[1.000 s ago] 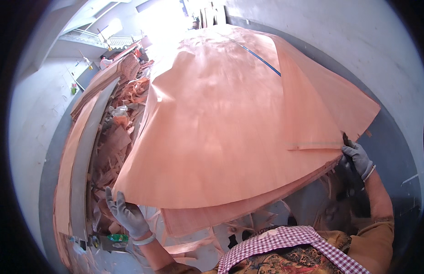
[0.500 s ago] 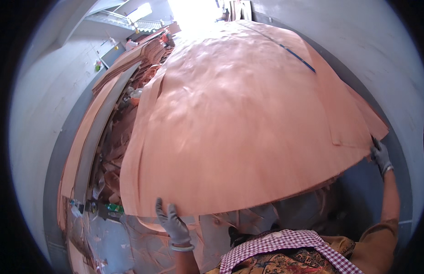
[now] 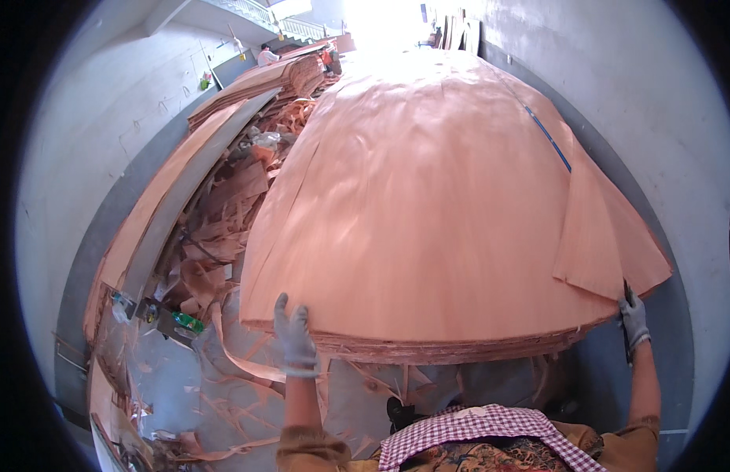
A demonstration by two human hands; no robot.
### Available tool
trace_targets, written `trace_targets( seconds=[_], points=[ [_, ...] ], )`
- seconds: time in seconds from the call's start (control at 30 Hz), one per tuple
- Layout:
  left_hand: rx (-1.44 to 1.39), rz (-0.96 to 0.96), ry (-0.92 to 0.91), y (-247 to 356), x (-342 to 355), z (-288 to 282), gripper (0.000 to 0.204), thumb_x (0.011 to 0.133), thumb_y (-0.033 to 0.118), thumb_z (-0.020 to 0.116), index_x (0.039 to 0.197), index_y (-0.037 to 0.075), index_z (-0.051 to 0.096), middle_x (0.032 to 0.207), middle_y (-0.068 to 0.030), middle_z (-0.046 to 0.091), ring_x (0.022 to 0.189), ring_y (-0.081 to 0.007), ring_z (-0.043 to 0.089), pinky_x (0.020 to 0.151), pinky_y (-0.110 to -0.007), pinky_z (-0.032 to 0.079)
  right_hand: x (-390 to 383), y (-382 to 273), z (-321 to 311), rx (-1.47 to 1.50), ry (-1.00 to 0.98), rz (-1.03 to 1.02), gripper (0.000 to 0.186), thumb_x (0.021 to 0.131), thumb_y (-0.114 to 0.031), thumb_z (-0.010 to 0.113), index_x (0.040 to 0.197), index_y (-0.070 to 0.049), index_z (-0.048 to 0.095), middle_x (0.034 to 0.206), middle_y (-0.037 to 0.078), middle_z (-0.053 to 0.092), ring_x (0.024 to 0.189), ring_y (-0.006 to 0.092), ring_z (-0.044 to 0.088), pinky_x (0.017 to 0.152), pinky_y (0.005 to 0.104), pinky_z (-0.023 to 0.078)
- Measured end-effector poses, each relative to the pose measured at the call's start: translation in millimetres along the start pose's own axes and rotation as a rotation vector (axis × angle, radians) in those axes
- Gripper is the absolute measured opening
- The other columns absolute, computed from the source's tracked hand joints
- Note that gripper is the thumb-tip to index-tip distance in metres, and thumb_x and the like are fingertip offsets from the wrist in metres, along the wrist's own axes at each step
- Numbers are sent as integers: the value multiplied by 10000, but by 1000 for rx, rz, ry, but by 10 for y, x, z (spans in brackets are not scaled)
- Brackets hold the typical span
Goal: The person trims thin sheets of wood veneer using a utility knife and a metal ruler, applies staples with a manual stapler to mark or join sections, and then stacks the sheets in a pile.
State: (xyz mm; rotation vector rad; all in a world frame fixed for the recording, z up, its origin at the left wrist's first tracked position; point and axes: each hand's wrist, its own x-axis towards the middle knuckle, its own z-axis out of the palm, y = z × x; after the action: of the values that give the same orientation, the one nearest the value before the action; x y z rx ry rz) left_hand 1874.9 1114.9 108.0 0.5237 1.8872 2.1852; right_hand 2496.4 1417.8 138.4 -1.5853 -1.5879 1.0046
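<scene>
A large thin sheet of reddish wood veneer [image 3: 428, 236] lies on top of a thick stack of similar sheets [image 3: 451, 350]. At its near left corner is my left hand [image 3: 296, 338] in a grey glove, with its fingers stretched up against the edge. My right hand [image 3: 634, 321], also gloved, is closed at the near right corner around a thin dark tool [image 3: 627, 293] whose exact kind I cannot make out. Beside it, a narrower veneer strip [image 3: 593, 252] overlaps the right side of the sheet. A long blue strip [image 3: 549, 140] lies farther back on the right.
Torn veneer scraps [image 3: 223, 212] fill the gap left of the stack, near long boards [image 3: 172, 185]. A green item [image 3: 188, 322] lies by the scraps. Another person [image 3: 267, 55] is at the far left. A wall [image 3: 648, 118] runs along the right.
The sheet's near edge has drawn in and settled over the stack, whose layered edge now shows. Both hands have moved with it, and the left fingers are more upright. The view has shifted.
</scene>
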Motion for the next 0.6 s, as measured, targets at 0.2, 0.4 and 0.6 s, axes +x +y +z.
trace_targets(
  seconds=[0.2,0.4,0.6],
  points=[
    [259,93,-165,-561,282,-327,526,835,15,560,1313,-9,340,1095,-109,511,956,-171,534,836,-285,479,402,-19,317,-12,11,41,447,890,-240,540,1305,-102,448,641,-26,450,500,67,405,422,218,330],
    [-206,-290,177,-349,151,-126,339,853,53,584,1178,36,488,869,-67,576,623,-119,578,454,-235,477,470,277,9,-51,-8,90,503,908,-165,486,1392,-132,354,806,-18,517,501,61,362,428,214,323],
    [-45,-209,220,-306,-7,-30,142,860,57,572,995,28,538,746,-36,573,493,-99,542,382,-206,419,1202,945,-556,-84,-12,22,474,917,-71,475,1378,-133,381,1098,-1,567,504,49,372,425,205,333]
  ],
)
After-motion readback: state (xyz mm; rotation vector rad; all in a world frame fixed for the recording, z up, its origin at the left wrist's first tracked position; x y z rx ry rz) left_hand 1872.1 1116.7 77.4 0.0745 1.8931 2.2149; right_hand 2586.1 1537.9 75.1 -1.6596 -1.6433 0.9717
